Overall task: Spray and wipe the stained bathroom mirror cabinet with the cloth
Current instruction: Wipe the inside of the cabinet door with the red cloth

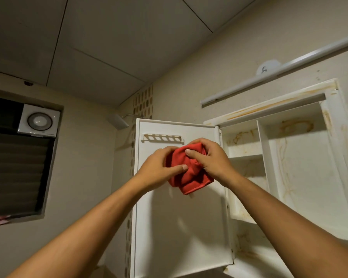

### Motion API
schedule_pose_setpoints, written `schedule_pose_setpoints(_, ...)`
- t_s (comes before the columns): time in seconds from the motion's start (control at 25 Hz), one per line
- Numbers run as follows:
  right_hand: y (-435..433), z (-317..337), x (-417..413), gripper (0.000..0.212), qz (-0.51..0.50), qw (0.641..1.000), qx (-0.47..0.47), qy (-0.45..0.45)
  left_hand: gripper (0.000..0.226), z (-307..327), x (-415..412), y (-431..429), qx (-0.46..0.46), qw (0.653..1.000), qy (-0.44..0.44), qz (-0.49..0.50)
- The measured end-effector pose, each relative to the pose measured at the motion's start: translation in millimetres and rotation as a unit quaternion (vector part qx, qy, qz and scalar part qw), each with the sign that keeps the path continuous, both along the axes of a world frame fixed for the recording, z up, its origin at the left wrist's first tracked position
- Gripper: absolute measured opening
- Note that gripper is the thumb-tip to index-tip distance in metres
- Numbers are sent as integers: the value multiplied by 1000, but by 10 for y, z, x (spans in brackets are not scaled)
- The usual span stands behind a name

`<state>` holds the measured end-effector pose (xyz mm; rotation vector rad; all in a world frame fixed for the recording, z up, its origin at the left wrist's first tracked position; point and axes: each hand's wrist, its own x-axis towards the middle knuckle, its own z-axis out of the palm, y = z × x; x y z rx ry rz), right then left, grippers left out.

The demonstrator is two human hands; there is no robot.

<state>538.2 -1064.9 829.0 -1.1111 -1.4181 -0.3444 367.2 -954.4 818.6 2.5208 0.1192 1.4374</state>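
Note:
A red cloth (189, 177) is bunched between both hands in front of the open white cabinet door (181, 227). My left hand (159, 169) grips its left side, thumb lying across the fabric. My right hand (207, 159) holds its top right, thumb pressed onto the cloth. The white cabinet (301, 177) stands open to the right, its shelves and back wall streaked with orange-brown stains. No spray bottle is in view.
A long white light fitting (279, 71) runs above the cabinet. A louvred window (16, 173) with a white extractor fan (39, 121) is on the left wall. A small rack (162, 137) sits high on the door's inner face.

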Motion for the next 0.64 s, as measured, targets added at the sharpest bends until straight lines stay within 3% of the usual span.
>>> schedule_pose_setpoints(0.12,-58,113,29,19,-147,975,10,-167,47,116,-4,126,57,997,33,38)
schedule_pose_setpoints(0.2,-90,200,10,18,-147,972,8,-181,42,130,27,184,17,999,37,-20)
schedule_pose_setpoints(0.28,-89,285,-39,16,-91,992,5,-90,35,139,47,236,-63,989,44,-130)
schedule_pose_setpoints(0.36,-143,299,-56,36,16,997,8,78,33,151,91,267,-119,973,38,-194)
schedule_pose_setpoints(0.48,-179,80,-64,73,244,924,1,296,38,186,155,321,-160,966,-30,-201)
schedule_pose_setpoints(0.56,-85,-186,-142,64,296,894,-8,336,40,143,223,288,-185,961,-67,-192)
schedule_pose_setpoints(0.64,111,-338,-251,46,291,884,-18,365,37,66,299,220,-152,972,-79,-158)
